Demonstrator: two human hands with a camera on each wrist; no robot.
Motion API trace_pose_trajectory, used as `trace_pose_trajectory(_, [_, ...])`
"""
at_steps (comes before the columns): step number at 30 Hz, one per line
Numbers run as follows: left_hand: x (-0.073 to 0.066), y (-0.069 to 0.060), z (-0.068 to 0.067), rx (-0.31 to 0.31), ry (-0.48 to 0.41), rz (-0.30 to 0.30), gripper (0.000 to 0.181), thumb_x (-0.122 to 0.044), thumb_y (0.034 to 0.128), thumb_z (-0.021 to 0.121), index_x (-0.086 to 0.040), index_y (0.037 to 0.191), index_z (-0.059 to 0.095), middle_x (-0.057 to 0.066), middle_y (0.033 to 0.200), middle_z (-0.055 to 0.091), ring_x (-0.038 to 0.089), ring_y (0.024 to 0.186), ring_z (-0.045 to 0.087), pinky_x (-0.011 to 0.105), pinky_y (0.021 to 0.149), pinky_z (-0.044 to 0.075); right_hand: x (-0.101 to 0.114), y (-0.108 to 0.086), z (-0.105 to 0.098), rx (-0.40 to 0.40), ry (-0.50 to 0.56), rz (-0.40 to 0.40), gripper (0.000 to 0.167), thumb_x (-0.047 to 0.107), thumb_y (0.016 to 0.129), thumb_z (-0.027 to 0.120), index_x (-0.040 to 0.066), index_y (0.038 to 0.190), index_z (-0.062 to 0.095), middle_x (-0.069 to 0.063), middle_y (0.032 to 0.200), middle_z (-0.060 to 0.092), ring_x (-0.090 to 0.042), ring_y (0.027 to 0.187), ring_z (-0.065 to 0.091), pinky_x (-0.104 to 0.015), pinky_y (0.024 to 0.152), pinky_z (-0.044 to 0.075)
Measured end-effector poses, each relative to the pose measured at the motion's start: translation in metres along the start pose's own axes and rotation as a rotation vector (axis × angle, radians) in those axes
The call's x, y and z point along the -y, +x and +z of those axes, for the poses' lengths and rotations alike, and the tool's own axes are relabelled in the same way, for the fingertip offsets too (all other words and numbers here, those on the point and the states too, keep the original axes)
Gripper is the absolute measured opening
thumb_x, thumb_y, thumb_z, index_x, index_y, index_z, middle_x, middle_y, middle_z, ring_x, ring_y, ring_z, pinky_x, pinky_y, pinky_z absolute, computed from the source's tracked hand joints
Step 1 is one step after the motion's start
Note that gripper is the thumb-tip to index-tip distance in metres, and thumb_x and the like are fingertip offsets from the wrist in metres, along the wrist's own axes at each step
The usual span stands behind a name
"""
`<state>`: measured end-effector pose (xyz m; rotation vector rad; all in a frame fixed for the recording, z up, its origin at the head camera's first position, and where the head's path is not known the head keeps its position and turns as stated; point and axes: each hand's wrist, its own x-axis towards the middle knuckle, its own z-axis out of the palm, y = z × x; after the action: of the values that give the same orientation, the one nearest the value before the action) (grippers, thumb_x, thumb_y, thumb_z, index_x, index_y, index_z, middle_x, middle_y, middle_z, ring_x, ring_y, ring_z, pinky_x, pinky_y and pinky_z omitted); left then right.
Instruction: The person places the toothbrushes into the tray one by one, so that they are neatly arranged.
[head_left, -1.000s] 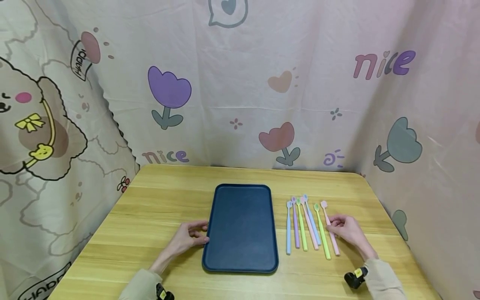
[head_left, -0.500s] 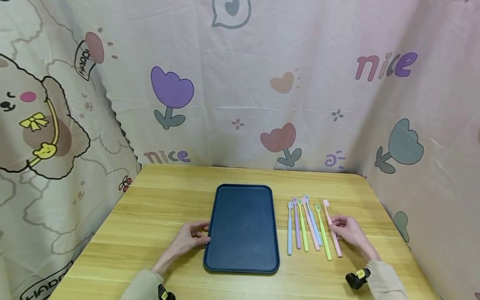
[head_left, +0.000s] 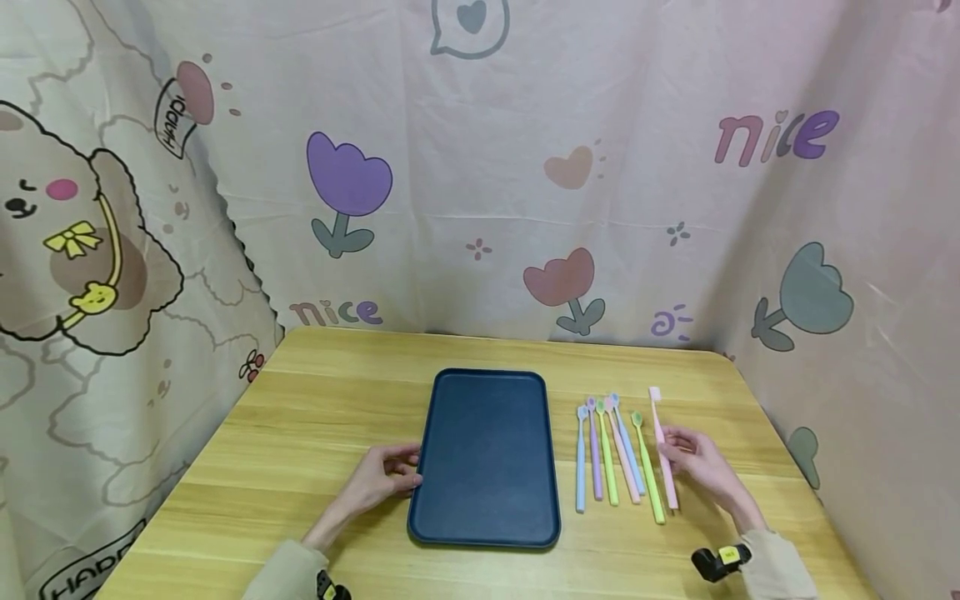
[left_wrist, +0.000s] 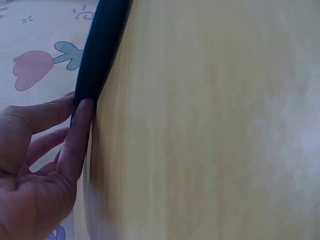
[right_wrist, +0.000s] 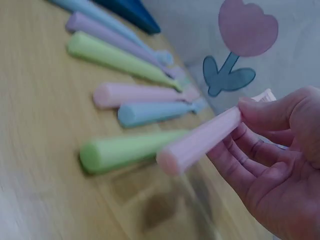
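My right hand [head_left: 701, 462] pinches a pink toothbrush [head_left: 667, 477] at the right end of a row of toothbrushes. The right wrist view shows the thumb and fingers of the right hand [right_wrist: 280, 155] on the pink handle [right_wrist: 200, 142], which is raised off the table. Nearest to it lies a green toothbrush [head_left: 649, 479], with blue, pink, green and purple ones farther left. My left hand [head_left: 375, 479] holds the left edge of a dark blue tray [head_left: 483, 458]; in the left wrist view, its fingers and thumb grip the tray's rim [left_wrist: 100, 55].
A wooden table [head_left: 322, 375] bears everything. Behind and beside it hangs a patterned curtain [head_left: 465, 150]. The tray stands left of the row of toothbrushes, its right edge close to a blue toothbrush [head_left: 581, 471].
The pink toothbrush has been lifted by my right hand, turned more upright in the head view, and its head has moved up. The left hand stays on the tray; the head view has shifted slightly.
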<state>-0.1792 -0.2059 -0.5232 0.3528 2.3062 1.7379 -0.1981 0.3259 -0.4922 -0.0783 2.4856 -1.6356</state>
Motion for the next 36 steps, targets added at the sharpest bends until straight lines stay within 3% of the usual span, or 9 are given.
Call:
trace_pose_trajectory(8, [-0.003,-0.001,0.002,-0.001,-0.001,0.011,0.058,0.002,0.0862,0.073,0.021,0.134,0.049,0.033,0.112,0.063,0.014,0.088,0.066,0.029,0.069,0.064,0.018,-0.001,0.011,-0.017,0.094,-0.004,0.048,0.006,0.101,0.056,-0.021,0.136,0.039,-0.001,0.102,0.063,-0.005,0.083,0.064,-0.023,0.072,0.060])
trace_pose_trajectory(15, [-0.002,-0.002,0.002,0.004,-0.019,0.009,0.058,0.002,0.0863,0.074,0.021,0.134,0.049,0.034,0.112,0.063,0.011,0.087,0.065,0.028,0.069,0.064,0.036,0.003,0.034,-0.037,0.139,0.054,0.047,0.006,0.101,0.056,-0.017,0.138,0.038,0.000,0.102,0.060,-0.003,0.081,0.060,-0.022,0.072,0.057])
trace_pose_trajectory(23, [0.000,-0.001,0.001,0.018,-0.044,-0.004,0.059,0.001,0.0868,0.073,0.021,0.135,0.047,0.034,0.113,0.061,0.009,0.087,0.065,0.029,0.070,0.064,0.055,0.011,0.066,-0.056,0.179,0.035,0.041,0.003,0.100,0.055,-0.017,0.133,0.042,-0.001,0.098,0.059,-0.004,0.074,0.059,-0.022,0.068,0.056])
trace_pose_trajectory(36, [0.001,0.000,-0.001,0.016,-0.046,-0.007,0.060,0.001,0.0872,0.073,0.021,0.136,0.046,0.033,0.112,0.062,0.008,0.087,0.064,0.028,0.070,0.063,0.082,0.034,0.120,0.020,0.303,0.019,0.033,0.004,0.099,0.058,-0.016,0.123,0.049,0.002,0.090,0.056,-0.006,0.071,0.061,-0.025,0.067,0.060])
